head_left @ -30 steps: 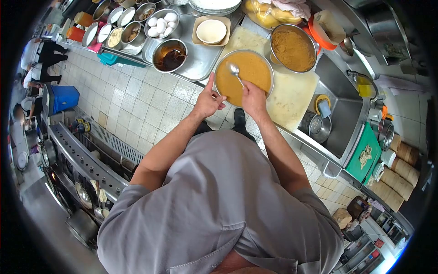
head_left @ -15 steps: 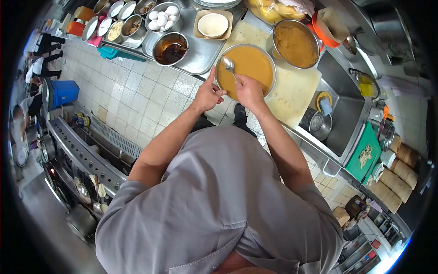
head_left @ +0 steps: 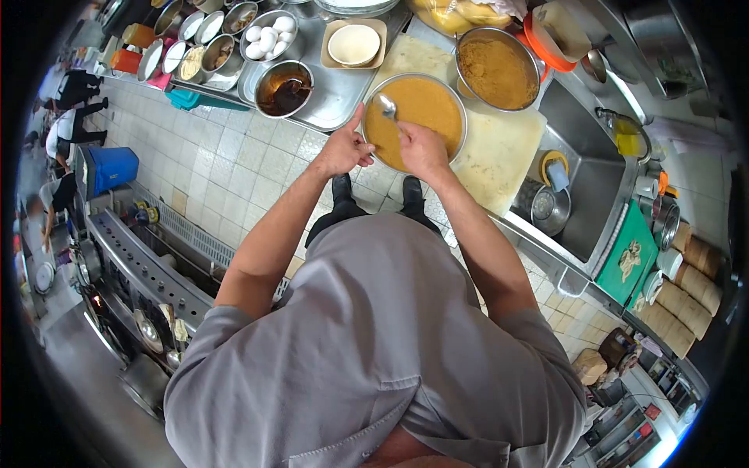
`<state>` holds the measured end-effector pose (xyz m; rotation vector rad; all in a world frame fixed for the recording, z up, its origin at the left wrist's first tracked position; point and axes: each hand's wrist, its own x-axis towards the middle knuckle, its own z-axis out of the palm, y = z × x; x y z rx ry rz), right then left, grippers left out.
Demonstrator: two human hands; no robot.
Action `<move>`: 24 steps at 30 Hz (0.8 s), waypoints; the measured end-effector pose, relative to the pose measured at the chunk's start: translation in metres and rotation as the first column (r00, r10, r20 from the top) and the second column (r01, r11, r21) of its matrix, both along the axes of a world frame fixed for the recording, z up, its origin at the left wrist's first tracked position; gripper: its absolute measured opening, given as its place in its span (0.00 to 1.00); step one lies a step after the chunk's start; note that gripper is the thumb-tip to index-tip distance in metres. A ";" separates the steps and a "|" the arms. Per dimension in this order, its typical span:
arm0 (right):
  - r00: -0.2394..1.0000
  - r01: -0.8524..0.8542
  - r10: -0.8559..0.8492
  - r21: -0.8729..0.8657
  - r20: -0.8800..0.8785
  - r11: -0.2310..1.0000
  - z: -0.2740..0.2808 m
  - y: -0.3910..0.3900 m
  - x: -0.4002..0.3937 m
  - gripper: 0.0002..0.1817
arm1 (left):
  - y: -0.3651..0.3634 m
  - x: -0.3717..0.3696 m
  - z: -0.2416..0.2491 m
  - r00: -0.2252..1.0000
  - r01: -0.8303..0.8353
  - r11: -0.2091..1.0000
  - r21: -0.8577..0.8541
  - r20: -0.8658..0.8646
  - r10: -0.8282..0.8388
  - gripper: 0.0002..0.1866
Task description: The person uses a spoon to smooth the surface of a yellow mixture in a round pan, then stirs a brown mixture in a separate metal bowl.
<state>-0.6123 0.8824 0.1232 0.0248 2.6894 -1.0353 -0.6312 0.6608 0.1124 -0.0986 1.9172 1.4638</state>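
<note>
Two hands: both at the near rim of one round metal pan.
Pan (head_left: 437, 105): filled with smooth orange-brown mixture, set on pale cutting board (head_left: 499, 160) beside sink (head_left: 581, 183).
Left hand (head_left: 343, 150): closed on pan's left rim, thumb raised along the edge.
Right hand (head_left: 423, 150): closed around spoon (head_left: 387, 105) handle, bowl over the mixture.
Second pan (head_left: 498, 72): coarser brown filling, just behind.
Tray (head_left: 335, 93): holds bowl of dark sauce (head_left: 286, 88), eggs (head_left: 261, 41).
</note>
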 end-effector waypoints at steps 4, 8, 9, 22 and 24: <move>0.980 -0.172 0.171 -0.004 0.106 0.985 0.011 0.012 0.018 0.19 | -0.007 -0.018 -0.002 0.999 0.026 0.999 0.027 0.029 -0.026 0.52; 0.932 -0.323 0.301 0.088 0.201 0.942 0.034 0.044 0.029 0.18 | -0.009 -0.036 0.000 0.998 0.062 0.998 -0.019 0.011 -0.062 0.48; 0.922 -0.352 0.320 0.126 0.219 0.927 0.040 0.048 0.029 0.18 | -0.008 -0.040 0.002 0.997 0.071 0.997 -0.035 0.004 -0.071 0.47; 0.999 -0.046 0.046 0.099 0.003 0.994 0.018 0.008 0.053 0.15 | 0.009 0.019 -0.003 0.991 -0.098 0.989 -0.113 -0.102 0.086 0.48; 0.998 -0.043 0.048 0.115 -0.040 0.992 0.013 0.008 0.061 0.15 | 0.010 0.019 -0.003 0.989 -0.085 0.986 -0.141 -0.131 0.067 0.48</move>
